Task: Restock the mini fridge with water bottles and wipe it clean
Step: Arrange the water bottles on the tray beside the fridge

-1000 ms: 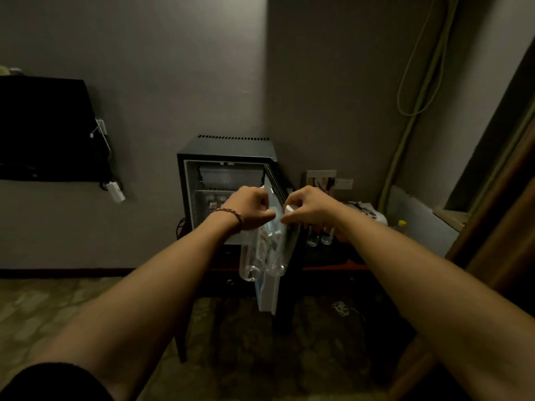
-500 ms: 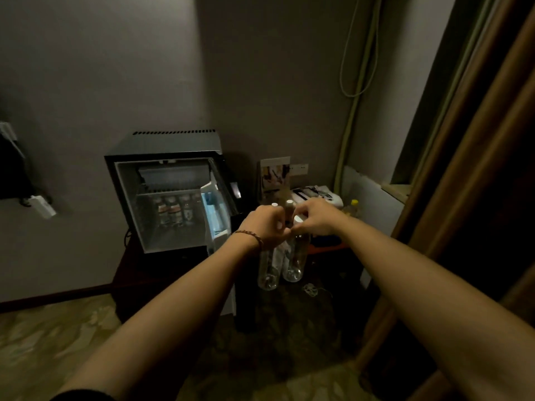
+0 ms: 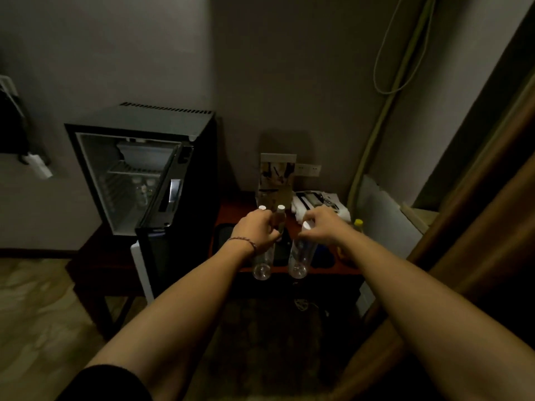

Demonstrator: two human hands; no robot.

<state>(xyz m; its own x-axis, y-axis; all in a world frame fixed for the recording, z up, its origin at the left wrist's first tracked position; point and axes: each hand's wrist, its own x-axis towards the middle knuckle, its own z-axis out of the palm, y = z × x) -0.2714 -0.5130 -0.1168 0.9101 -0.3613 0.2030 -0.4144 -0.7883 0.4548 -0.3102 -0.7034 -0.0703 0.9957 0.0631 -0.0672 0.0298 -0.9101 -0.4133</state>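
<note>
Your left hand (image 3: 257,231) and right hand (image 3: 321,227) are each holding a water bottle over the table (image 3: 231,211); the mini fridge (image 3: 139,169) is standing to their left.

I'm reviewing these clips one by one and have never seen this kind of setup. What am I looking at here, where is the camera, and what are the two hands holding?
There is no machine here: a person does the work with bare hands, and the single camera sits on their head, looking forward and down, so both forearms reach into the picture from below. The room is dim.

The left hand, with a cord bracelet at the wrist, has its grip closed around a clear water bottle. The right hand grips a second clear bottle near its white cap. Both bottles hang over the front of a low reddish side table.

Two more capped bottles show just behind the left hand, beside papers and a yellow-capped bottle.

To the left stands the black mini fridge, its door open. A few small bottles show dimly inside.
</note>
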